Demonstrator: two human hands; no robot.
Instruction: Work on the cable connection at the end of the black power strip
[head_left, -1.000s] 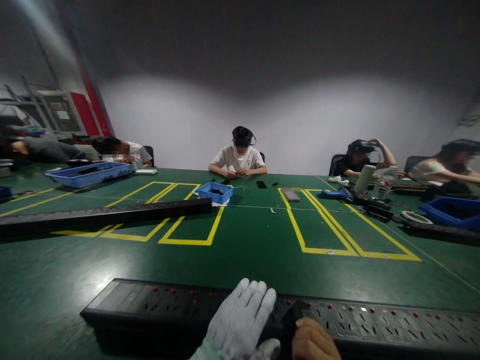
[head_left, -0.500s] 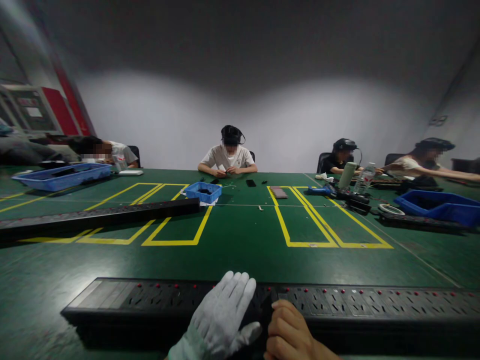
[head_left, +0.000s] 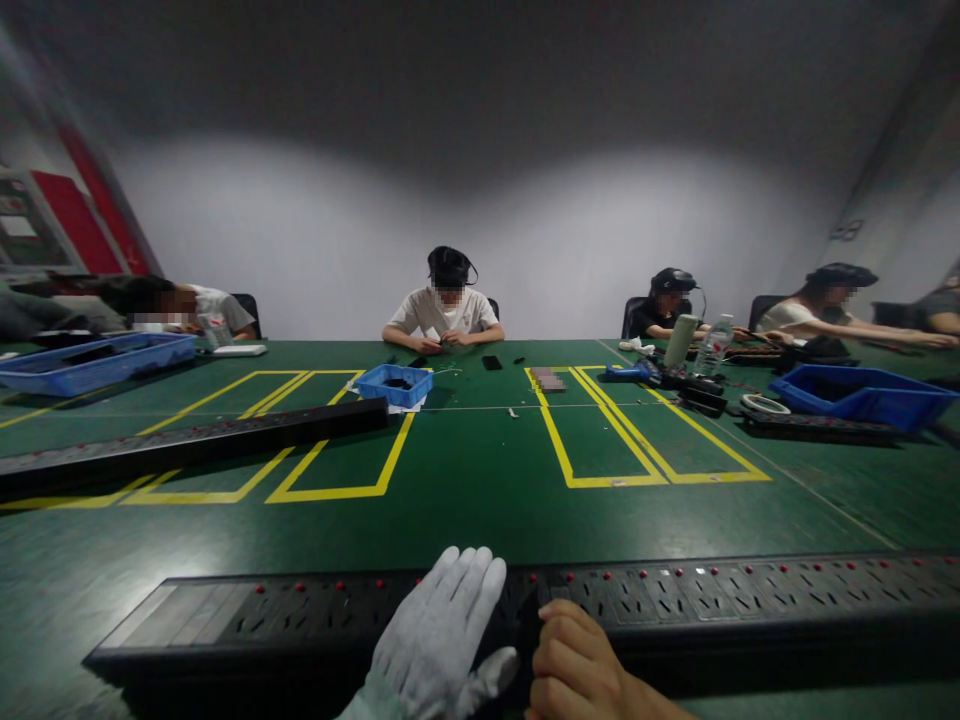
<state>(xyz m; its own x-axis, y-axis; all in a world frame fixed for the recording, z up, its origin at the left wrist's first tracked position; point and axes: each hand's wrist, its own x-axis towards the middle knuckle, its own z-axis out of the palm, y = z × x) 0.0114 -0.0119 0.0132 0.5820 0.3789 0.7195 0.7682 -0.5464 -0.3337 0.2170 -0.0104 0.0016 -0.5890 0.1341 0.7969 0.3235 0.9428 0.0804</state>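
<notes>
A long black power strip (head_left: 697, 598), with slotted sockets and a row of red dots, lies across the near side of the green table. My left hand (head_left: 442, 635), in a white glove, rests flat on top of it, fingers stretched forward and thumb out to the right. Just right of it, my bare right hand (head_left: 577, 665) is closed, fingers curled against the strip. A small dark piece (head_left: 529, 610) stands up between the two hands at the right fingertips; its shape is unclear against the black housing. What lies inside the right fingers is hidden.
Yellow tape outlines mark the green table (head_left: 465, 480). A second black strip (head_left: 300, 432) lies to the left, near a small blue basket (head_left: 394, 385). Blue trays (head_left: 862, 395) and a water bottle (head_left: 712, 345) sit at the right. Several people work around the far side.
The view has turned slightly right, so the table and the people sit further left. Both hands keep nearly the same pose on the power strip.
</notes>
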